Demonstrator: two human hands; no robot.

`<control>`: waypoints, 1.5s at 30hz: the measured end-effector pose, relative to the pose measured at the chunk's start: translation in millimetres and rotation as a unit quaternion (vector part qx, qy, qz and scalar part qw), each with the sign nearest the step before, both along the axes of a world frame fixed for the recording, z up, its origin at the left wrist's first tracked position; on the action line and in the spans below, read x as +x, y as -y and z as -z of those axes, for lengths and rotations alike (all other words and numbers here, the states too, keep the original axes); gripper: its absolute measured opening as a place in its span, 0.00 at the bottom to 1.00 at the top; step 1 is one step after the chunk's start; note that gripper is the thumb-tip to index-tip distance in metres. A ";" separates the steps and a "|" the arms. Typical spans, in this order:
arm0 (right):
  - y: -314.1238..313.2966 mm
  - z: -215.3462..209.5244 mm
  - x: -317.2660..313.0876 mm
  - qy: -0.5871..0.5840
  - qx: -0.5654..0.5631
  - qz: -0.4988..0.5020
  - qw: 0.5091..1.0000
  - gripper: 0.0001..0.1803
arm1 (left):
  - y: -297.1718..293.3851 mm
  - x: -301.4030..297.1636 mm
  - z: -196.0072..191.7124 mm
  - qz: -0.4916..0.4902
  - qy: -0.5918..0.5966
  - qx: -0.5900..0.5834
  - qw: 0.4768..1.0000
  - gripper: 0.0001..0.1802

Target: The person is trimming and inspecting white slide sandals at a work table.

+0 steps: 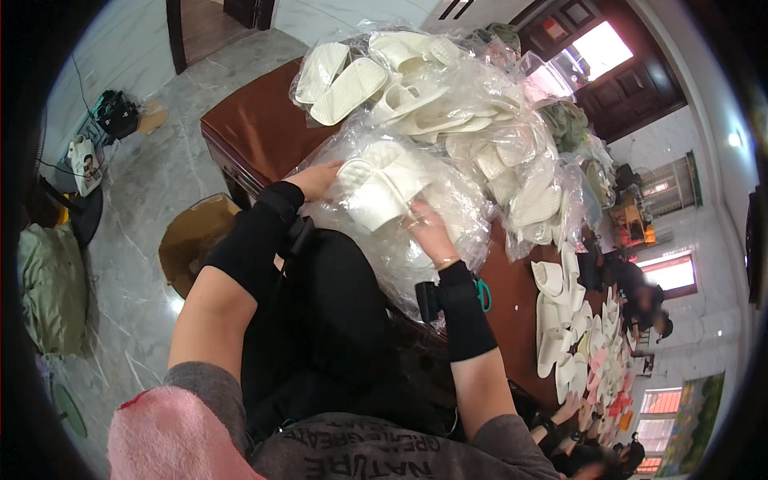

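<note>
A pair of white slippers (374, 204) with quilted-looking soles lies between my hands, in front of my lap at the table edge. My left hand (322, 179) grips the slippers at their left side, its fingers partly behind them. On the lower right side, my right hand (432, 232) has its fingers closed on the same pair. Clear plastic (456, 200) spreads under and around the slippers; whether the pair is inside a bag I cannot tell. Just beyond, bagged white slippers (432, 104) are heaped on the brown table (260, 120).
Loose white slippers (556, 320) cover the table to my right, with pink ones (600, 368) among them. Several people sit farther along that side. An open cardboard box (178, 248) stands on the floor at my left, near a pale green sack (52, 292).
</note>
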State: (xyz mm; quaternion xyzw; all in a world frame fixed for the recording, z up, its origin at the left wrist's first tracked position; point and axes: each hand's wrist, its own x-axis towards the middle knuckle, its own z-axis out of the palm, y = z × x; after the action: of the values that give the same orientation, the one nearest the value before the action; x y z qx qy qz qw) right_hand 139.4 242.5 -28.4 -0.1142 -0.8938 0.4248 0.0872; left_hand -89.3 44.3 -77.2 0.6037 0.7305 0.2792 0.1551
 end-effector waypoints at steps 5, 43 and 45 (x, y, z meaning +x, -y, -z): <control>-29.7 52.2 -7.3 -0.041 0.077 -0.002 0.996 0.19 | -13.3 3.9 -16.9 -0.185 -0.005 0.077 0.980 0.24; -87.6 -58.2 206.9 0.080 -0.096 0.177 0.976 0.25 | -18.4 52.1 11.6 -0.142 -0.206 -0.072 0.966 0.33; -104.6 -75.7 241.9 0.014 -0.067 0.255 0.964 0.25 | -23.6 58.3 0.1 -0.127 -0.197 -0.048 0.971 0.34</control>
State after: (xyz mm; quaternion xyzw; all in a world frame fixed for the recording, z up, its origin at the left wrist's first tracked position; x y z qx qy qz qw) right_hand 381.3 347.2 47.3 -0.3504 -0.8056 0.4457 0.1720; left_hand -30.9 67.9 -77.3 0.5408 0.8300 0.1367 0.0007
